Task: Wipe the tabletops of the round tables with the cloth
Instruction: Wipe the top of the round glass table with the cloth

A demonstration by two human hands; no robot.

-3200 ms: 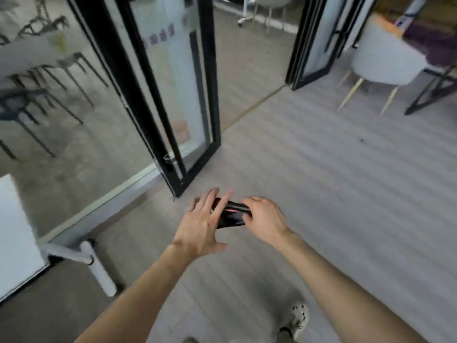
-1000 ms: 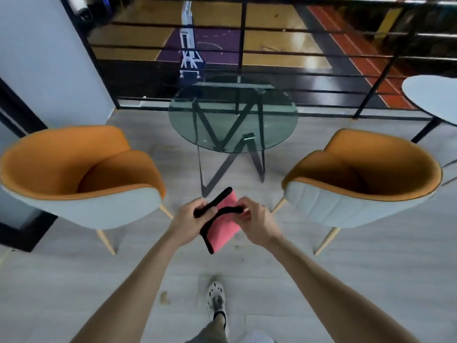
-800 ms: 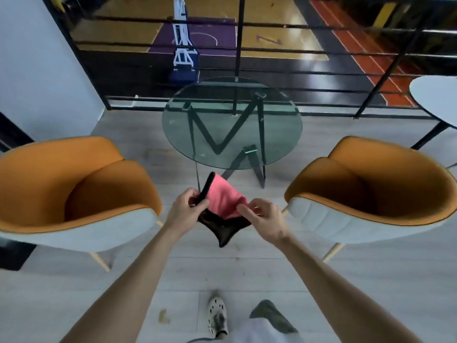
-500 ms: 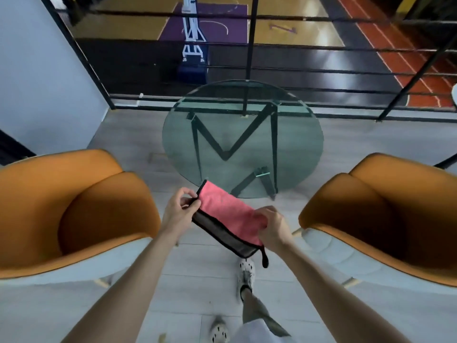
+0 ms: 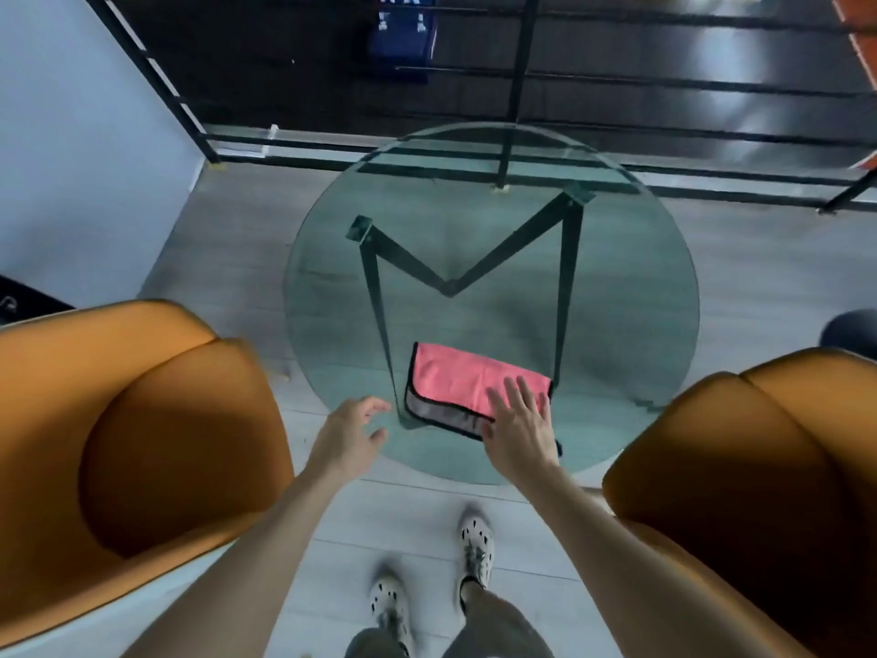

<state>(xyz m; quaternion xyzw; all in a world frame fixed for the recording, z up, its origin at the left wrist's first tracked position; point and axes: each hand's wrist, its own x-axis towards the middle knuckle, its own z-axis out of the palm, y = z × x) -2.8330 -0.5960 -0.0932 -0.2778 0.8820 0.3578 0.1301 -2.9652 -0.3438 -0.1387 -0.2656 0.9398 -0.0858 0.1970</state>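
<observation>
Round table [image 5: 617,287]: clear greenish glass top, smooth & glossy, w/ dark metal legs under it; on it, cloth [image 5: 455,387]: soft matt pink fabric, grey underside, black trim.

A round glass table [image 5: 617,287] on a black frame carries a folded pink cloth [image 5: 465,379] near its near edge.

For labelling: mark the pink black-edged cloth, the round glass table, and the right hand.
pink black-edged cloth [image 5: 455,379]: head view, pink upper face.
round glass table [image 5: 631,296]: head view, bare glass top.
right hand [image 5: 519,432]: head view, back of hand.
</observation>
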